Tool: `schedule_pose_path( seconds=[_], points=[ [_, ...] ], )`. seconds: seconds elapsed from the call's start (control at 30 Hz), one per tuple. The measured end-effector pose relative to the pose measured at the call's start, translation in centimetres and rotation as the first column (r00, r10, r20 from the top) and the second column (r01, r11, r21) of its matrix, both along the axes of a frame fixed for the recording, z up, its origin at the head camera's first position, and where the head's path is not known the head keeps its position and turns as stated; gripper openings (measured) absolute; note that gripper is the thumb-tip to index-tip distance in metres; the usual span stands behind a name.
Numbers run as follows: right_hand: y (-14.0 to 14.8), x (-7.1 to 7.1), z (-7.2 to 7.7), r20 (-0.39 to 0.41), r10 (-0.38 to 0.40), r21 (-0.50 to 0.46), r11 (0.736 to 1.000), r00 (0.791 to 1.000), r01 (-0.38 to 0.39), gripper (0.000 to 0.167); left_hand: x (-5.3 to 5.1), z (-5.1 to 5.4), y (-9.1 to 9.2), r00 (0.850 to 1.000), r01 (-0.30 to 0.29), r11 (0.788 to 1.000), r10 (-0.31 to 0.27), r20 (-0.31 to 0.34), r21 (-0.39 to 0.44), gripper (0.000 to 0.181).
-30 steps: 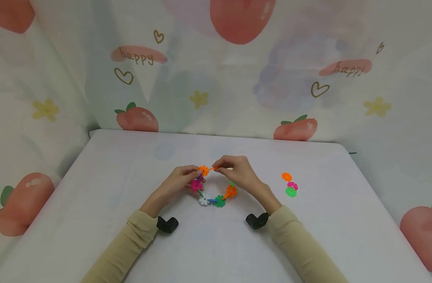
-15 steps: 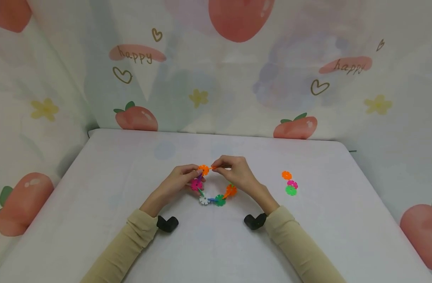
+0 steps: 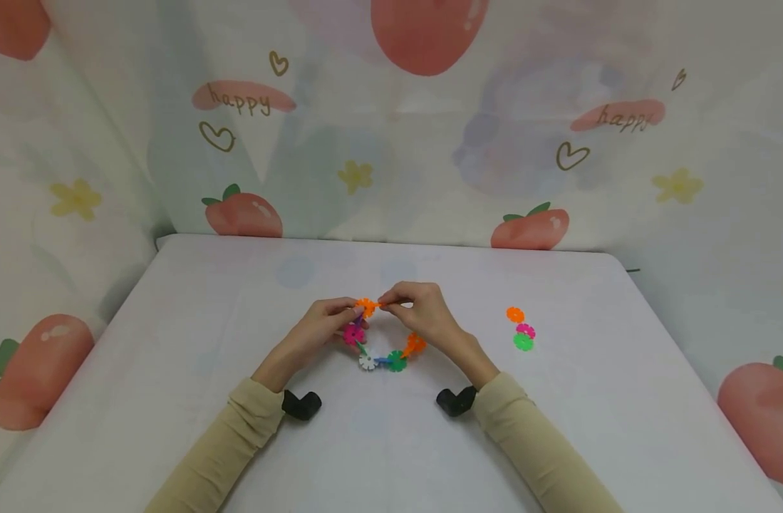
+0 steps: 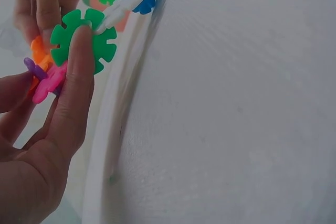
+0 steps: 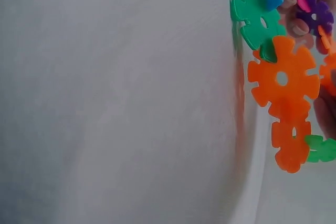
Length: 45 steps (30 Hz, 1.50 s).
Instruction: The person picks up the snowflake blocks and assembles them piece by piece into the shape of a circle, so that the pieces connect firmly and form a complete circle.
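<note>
A curved chain of slotted plastic snowflake discs hangs between the two hands in the head view. My left hand [image 3: 317, 324] pinches it near the top orange disc [image 3: 366, 307] and the pink disc [image 3: 353, 334]. In the left wrist view a finger lies across a green disc [image 4: 106, 51]. My right hand [image 3: 423, 313] pinches an orange disc seen edge-on [image 3: 378, 305], which meets the top orange disc. Below are a white disc [image 3: 368, 361], a green disc [image 3: 397, 361] and more orange discs [image 3: 417, 343]. A light green disc [image 5: 321, 149] is linked at that end, partly out of view.
To the right lie three loose discs on the white-covered table [image 3: 378, 456]: orange [image 3: 515, 314], pink [image 3: 526, 330] and green [image 3: 523, 343]. The pink and green ones overlap. A printed cloth backdrop [image 3: 417, 157] rises behind the table.
The head view has shifted slightly. Both hands keep their grip on the discs, and the right hand stays close to the left with hardly any movement.
</note>
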State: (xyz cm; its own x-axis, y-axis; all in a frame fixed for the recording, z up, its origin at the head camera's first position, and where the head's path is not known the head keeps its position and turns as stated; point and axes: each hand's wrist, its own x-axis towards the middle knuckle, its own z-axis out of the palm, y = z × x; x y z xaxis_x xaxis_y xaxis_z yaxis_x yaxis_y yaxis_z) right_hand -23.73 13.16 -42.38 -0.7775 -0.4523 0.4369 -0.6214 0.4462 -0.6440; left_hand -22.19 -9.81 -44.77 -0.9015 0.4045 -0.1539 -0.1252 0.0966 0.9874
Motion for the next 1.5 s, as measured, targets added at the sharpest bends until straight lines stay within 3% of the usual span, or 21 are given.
schedule_pose_path(
  seconds=[0.23,0.37,0.53,0.7,1.0,1.17,1.3,1.5],
  points=[
    [0.1,0.1,-0.2,-0.059,0.011,0.004,1.0,0.998,-0.01,0.008,0.3,-0.3,0.4,1.0,-0.021,1.0,0.021,0.015,0.019,0.032],
    [0.0,0.0,-0.2,-0.097,0.033,0.015,0.999,0.995,-0.032,0.007,0.2,-0.2,0.5,1.0,-0.017,1.0,0.017,-0.01,-0.002,0.029],
    [0.3,0.1,0.2,-0.031,0.041,0.053,0.998,0.999,-0.04,0.011,0.1,0.2,0.5,1.0,0.009,0.999,-0.01,-0.01,-0.043,0.029],
    [1.7,0.5,0.6,0.04,0.038,0.098,0.994,0.999,-0.041,0.025,0.1,0.4,0.3,0.999,-0.025,0.998,0.028,0.043,-0.064,0.037],
    [7.3,1.7,1.7,0.057,-0.127,0.145,0.982,0.99,0.117,0.025,0.0,0.2,0.3,0.998,0.009,0.996,-0.004,0.068,-0.084,0.044],
    [11.1,1.8,3.0,0.032,-0.245,0.183,0.955,0.969,0.236,0.023,0.0,0.5,0.4,0.999,-0.003,0.996,0.007,0.043,-0.085,0.046],
    [14.2,1.6,3.6,0.06,-0.325,0.235,0.924,0.944,0.303,0.022,-0.1,0.6,0.2,0.999,-0.013,0.994,0.017,0.04,-0.106,0.047],
    [17.7,0.7,2.7,0.163,-0.433,0.372,0.859,0.887,0.351,0.029,-0.2,0.4,0.0,0.999,-0.001,0.995,0.005,0.041,-0.096,0.046]
  ],
)
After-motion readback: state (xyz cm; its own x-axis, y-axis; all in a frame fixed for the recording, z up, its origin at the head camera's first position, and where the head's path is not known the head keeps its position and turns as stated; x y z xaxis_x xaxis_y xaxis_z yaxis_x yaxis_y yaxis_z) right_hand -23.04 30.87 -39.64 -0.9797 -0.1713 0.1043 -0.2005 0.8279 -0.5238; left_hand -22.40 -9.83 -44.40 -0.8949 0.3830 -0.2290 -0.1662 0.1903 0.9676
